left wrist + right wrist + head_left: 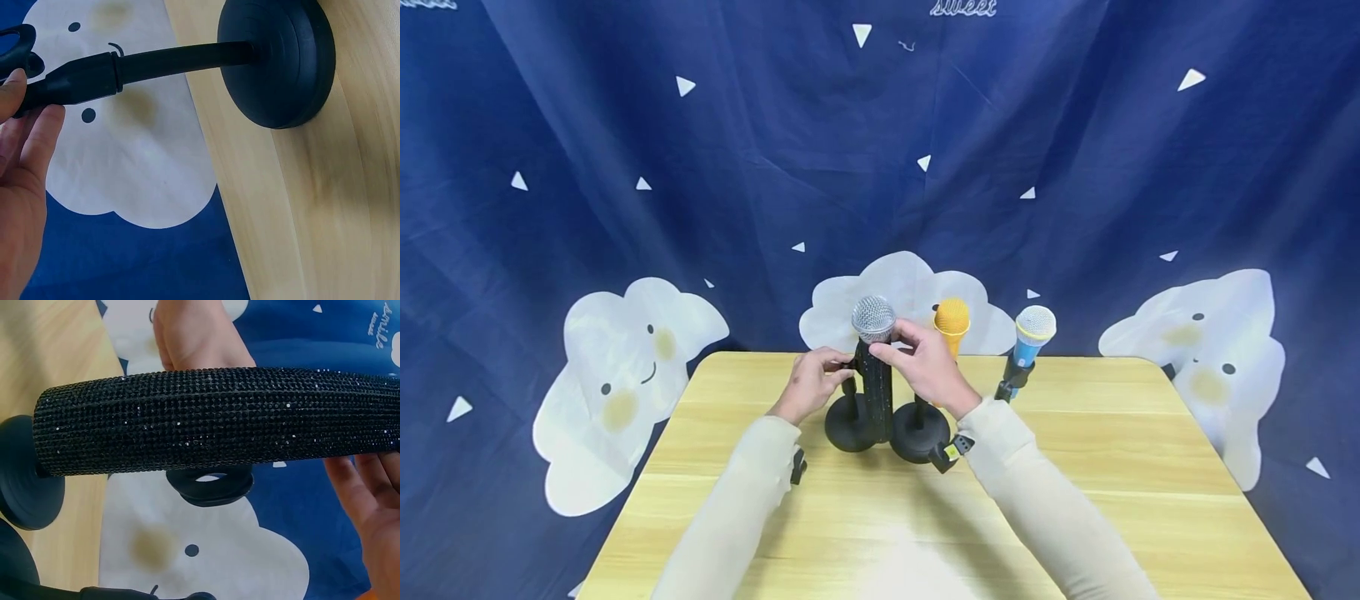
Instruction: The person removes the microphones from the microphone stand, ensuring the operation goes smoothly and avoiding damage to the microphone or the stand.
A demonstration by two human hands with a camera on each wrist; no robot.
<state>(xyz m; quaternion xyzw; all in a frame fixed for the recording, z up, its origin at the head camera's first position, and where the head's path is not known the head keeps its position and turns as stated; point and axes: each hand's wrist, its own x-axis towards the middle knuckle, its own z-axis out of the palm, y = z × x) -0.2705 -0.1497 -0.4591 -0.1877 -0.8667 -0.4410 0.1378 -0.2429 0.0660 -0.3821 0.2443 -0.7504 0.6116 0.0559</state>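
A black microphone [877, 392] with a silver mesh head stands nearly upright in front of a black microphone stand [846, 429]. Its handle is studded with small sparkling stones, plain in the right wrist view. My right hand [928, 367] grips the microphone just below its head. My left hand [808, 385] pinches the top of the stand's neck, next to the clip [19, 53]. In the right wrist view the clip [211, 486] shows beside the handle, not around it. The stand's round base [278, 62] rests on the table.
Just right of the black microphone, an orange microphone [952, 318] rises behind my right hand over another round black base [920, 435]. Farther right, a blue microphone [1028, 340] with a white head sits in a black clip. The wooden table [1075, 500] ends at a blue cloth [880, 125].
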